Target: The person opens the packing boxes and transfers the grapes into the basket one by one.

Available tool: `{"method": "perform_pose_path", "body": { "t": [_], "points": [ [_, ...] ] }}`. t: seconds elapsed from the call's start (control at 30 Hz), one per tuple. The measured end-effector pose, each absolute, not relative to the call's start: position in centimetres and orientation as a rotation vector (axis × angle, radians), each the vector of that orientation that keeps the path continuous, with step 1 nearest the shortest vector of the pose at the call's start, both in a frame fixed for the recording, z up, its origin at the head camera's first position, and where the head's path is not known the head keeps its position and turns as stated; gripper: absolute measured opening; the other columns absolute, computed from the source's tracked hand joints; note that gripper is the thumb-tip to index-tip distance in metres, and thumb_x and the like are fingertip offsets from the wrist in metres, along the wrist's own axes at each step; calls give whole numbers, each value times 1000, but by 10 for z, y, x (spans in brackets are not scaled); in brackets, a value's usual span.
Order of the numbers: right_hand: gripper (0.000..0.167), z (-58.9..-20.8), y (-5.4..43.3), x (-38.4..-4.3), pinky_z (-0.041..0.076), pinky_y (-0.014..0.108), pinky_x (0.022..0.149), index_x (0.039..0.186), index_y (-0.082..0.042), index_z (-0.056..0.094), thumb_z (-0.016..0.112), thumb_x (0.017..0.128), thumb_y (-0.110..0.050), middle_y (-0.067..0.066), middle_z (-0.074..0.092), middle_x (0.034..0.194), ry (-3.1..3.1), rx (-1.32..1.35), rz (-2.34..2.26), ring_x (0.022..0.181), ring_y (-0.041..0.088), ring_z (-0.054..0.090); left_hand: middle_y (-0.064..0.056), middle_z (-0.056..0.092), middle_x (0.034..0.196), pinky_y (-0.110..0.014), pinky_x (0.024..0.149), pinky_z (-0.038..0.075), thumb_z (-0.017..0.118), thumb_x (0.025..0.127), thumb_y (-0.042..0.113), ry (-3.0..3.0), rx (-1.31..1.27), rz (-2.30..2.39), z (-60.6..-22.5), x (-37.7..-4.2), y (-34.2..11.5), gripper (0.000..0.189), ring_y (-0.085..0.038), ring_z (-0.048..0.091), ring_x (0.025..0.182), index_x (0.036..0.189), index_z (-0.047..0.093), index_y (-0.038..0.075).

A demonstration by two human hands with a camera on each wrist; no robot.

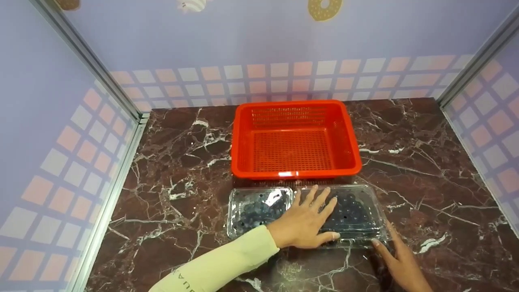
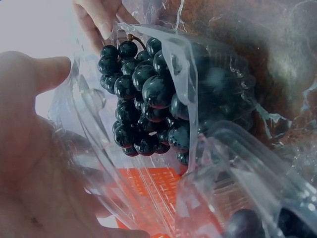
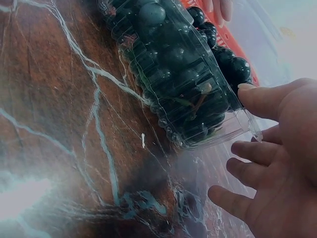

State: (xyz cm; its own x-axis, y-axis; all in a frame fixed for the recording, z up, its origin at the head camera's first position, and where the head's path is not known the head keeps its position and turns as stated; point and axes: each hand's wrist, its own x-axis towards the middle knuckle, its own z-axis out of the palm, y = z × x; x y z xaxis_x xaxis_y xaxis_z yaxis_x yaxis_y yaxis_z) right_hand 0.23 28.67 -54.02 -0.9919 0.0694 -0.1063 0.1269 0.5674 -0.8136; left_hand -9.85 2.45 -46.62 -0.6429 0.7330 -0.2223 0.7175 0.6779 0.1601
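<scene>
A clear plastic box (image 1: pixel 367 198) of dark grapes (image 2: pixel 143 99) lies on the marbled tabletop. Across its lid rests my left hand (image 1: pixel 306 223), fingers straight and spread; in the left wrist view the clear lid (image 2: pixel 106 148) stands between palm and grapes, at an angle to the tray. My right hand (image 1: pixel 399 259) holds the box's near right corner between thumb and index finger, while its other fingers (image 3: pixel 233 201) extend loosely beside the end wall. A second clear box (image 1: pixel 253 215) of dark grapes sits directly left, partly behind my left hand and sleeve.
Just behind both boxes stands a red perforated plastic basket (image 1: pixel 296 174). Lilac panels with a checked pattern (image 1: pixel 279 77) enclose the back and sides of the brown marbled tabletop (image 1: pixel 174 162).
</scene>
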Motion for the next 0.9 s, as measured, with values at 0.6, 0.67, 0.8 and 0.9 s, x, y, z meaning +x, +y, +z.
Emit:
{"method": "perform_pose_path", "body": {
  "t": [0.6,0.67,0.8,0.9],
  "points": [
    [68,-539,284,2,23,71,106,154,-9,21,56,98,-25,34,30,150,2736,171,-1431,137,53,27,2,-7,164,-62,114,24,21,93,72,2600,1074,165,-456,-102,25,80,-27,0,152,157,3,27],
    [67,-540,285,2,24,72,105,154,-8,22,55,98,-26,34,31,149,2741,170,-1422,136,54,28,2,-8,164,-62,112,28,21,93,71,2599,1059,185,-455,-102,24,80,-27,0,152,157,4,27],
    [66,-540,285,2,23,73,105,154,-6,23,55,99,-25,34,28,151,2747,162,-1423,136,56,26,3,-8,164,-62,107,36,21,93,71,2600,1038,232,-453,-102,24,79,-27,1,152,157,7,27],
    [66,-540,284,3,21,73,104,154,-7,22,54,99,-23,34,26,151,2750,157,-1429,136,58,25,3,-8,164,-61,105,39,21,93,71,2603,1021,262,-453,-102,24,78,-27,0,152,157,9,27]
  ]
}}
